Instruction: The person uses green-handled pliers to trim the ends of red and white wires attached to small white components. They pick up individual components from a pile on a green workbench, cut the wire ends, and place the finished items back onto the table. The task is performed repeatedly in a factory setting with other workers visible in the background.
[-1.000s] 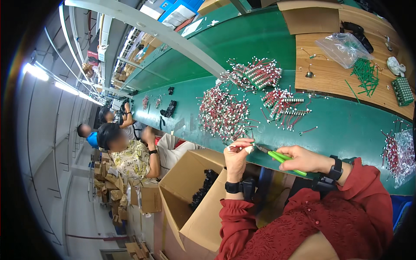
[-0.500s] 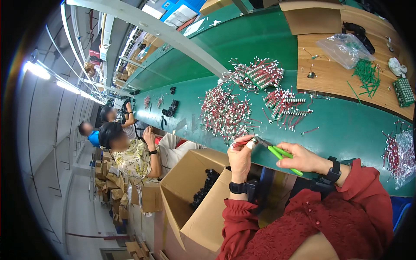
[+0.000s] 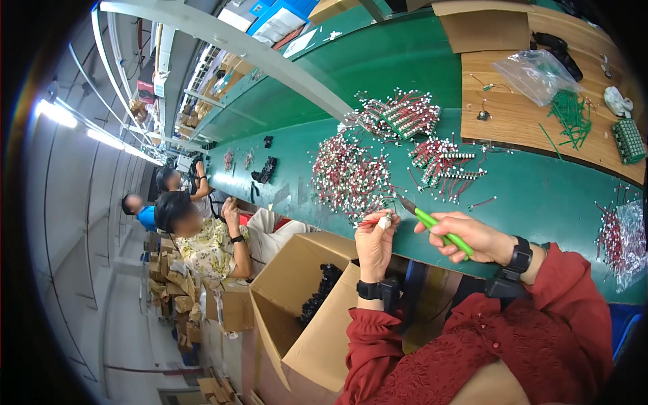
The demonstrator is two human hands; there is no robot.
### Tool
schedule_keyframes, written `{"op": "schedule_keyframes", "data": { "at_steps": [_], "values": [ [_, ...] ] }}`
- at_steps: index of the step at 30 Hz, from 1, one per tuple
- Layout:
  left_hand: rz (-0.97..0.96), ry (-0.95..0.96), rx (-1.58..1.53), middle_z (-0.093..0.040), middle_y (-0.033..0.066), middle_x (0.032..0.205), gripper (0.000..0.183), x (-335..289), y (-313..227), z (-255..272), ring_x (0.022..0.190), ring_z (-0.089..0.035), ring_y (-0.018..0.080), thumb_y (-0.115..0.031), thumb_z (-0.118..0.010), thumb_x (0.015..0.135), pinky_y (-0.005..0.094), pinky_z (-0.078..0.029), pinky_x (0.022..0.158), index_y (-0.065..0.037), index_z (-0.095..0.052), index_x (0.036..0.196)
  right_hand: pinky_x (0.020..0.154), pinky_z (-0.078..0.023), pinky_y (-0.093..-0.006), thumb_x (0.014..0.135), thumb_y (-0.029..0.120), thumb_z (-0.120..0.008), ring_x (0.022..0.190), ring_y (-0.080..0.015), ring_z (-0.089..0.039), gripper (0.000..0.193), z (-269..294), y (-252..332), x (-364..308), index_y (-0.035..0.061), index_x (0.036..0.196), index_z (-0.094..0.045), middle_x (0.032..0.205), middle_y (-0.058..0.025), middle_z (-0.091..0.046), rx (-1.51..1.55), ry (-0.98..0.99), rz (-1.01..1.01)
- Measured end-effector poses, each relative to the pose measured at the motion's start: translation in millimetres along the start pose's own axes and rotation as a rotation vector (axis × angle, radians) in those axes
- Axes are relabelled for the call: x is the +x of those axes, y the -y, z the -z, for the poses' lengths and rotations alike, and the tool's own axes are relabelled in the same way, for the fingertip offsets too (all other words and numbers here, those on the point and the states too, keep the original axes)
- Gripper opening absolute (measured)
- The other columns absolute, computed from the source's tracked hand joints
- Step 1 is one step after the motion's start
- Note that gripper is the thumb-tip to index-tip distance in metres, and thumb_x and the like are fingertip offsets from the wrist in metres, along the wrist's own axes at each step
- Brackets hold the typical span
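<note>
Vs. prev. frame, pliers [image 3: 428, 219] now backed off red wires [image 3: 368, 221]. R hand [image 3: 476, 237] grips pliers approx. 2 o'clock of L hand [image 3: 375, 247], which pinches wires. From L hand: wire pile [image 3: 347, 177] on green bench [image 3: 540, 202], 11 o'clock; carton [image 3: 327, 341], 8; seated co-worker [image 3: 209, 250], 9.

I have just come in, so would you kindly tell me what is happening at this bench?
The right hand grips green-handled pliers, and the left hand pinches some red wires, apart from the pliers' tip. Just beyond, a large heap of red-wired pieces lies on the green bench, with a smaller pile to its right. A co-worker sits farther along, to the left.
</note>
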State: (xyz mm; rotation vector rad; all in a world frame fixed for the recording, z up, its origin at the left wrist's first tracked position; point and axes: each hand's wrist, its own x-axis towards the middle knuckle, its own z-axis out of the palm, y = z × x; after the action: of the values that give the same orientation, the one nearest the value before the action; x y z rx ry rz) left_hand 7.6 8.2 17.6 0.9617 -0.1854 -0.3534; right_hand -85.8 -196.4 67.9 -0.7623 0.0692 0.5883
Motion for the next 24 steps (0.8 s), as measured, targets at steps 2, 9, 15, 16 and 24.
{"op": "schedule_keyframes", "data": {
  "at_steps": [2, 9, 15, 16, 24],
  "values": [
    [0.040, -0.051, 0.078, -0.059, 0.0120, 0.098, 0.014, 2, 1, -9, 0.087, -0.058, 0.0206, 0.003, -0.061, 0.077, 0.0349, -0.049, 0.084, -0.001, -0.059, 0.090, 0.040, -0.028, -0.0195, 0.084, 0.028, -0.051, 0.053, -0.0032, -0.036, 0.033, 7, -5, 4, 0.0030, 0.105, -0.049, 0.066, 0.0024, -0.041, -0.282, -0.093, 0.032],
    [-0.070, -0.041, 0.247, -0.060, 0.0129, 0.097, 0.016, 3, -4, -2, 0.090, -0.057, 0.0202, 0.006, -0.060, 0.075, 0.0320, -0.046, 0.083, 0.001, -0.060, 0.090, 0.060, -0.042, -0.0297, 0.076, 0.032, -0.059, 0.068, -0.0141, -0.052, 0.043, 12, -24, 9, -0.0009, 0.103, -0.051, 0.076, -0.0040, -0.053, -0.814, -0.129, 0.282],
    [-0.209, 0.177, 0.490, -0.059, 0.0129, 0.094, 0.016, 11, -4, -2, 0.088, -0.056, 0.0195, 0.007, -0.061, 0.072, 0.0303, -0.043, 0.081, 0.001, -0.060, 0.087, 0.059, -0.042, -0.0305, 0.077, 0.031, -0.057, 0.065, -0.0148, -0.051, 0.042, 29, -28, 7, -0.0006, 0.104, -0.051, 0.076, -0.0042, -0.052, -0.873, -0.113, 0.304],
    [-0.161, 0.153, 0.370, -0.060, 0.0127, 0.094, 0.015, 10, -4, -1, 0.088, -0.056, 0.0190, 0.007, -0.060, 0.073, 0.0303, -0.044, 0.081, 0.001, -0.060, 0.087, 0.057, -0.042, -0.0304, 0.078, 0.032, -0.056, 0.063, -0.0138, -0.049, 0.042, 27, -29, 10, 0.0000, 0.105, -0.050, 0.075, -0.0031, -0.051, -0.804, -0.073, 0.349],
    [0.060, -0.031, -0.036, -0.060, 0.0112, 0.097, 0.014, 4, 2, -3, 0.088, -0.058, 0.0203, 0.001, -0.060, 0.078, 0.0314, -0.048, 0.080, -0.001, -0.058, 0.092, 0.046, -0.033, -0.0204, 0.084, 0.033, -0.052, 0.054, -0.0035, -0.036, 0.040, 3, -8, 7, 0.0025, 0.109, -0.047, 0.068, 0.0030, -0.039, -0.119, -0.010, -0.013]
  ]
}}
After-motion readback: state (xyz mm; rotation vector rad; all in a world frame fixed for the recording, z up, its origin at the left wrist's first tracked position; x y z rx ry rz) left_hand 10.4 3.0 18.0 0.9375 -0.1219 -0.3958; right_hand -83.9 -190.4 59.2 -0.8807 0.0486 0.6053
